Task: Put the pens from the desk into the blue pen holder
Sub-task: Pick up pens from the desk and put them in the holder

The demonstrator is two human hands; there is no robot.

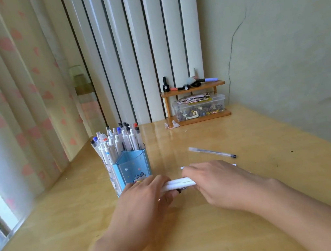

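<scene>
We hold the white pens (179, 183) crosswise between both hands, left hand (146, 194) curled round one end, right hand (213, 182) round the other, the holder (133, 169) just beyond our left, so that hand is nearer.

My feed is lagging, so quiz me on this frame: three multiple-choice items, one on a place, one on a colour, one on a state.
1. Where does the clear pen lie?
A. In the holder
B. On the desk beyond the right hand
C. On the shelf

2. What colour is the holder?
A. Blue
B. Red
C. Black

3. What are the hands doing?
A. Both hang idle
B. Both are on the white pens
C. One lifts the holder

Answers:
1 B: it lies alone on the desk, past the right hand.
2 A: its walls are light blue.
3 B: the left hand and right hand meet at the white pens.
</scene>
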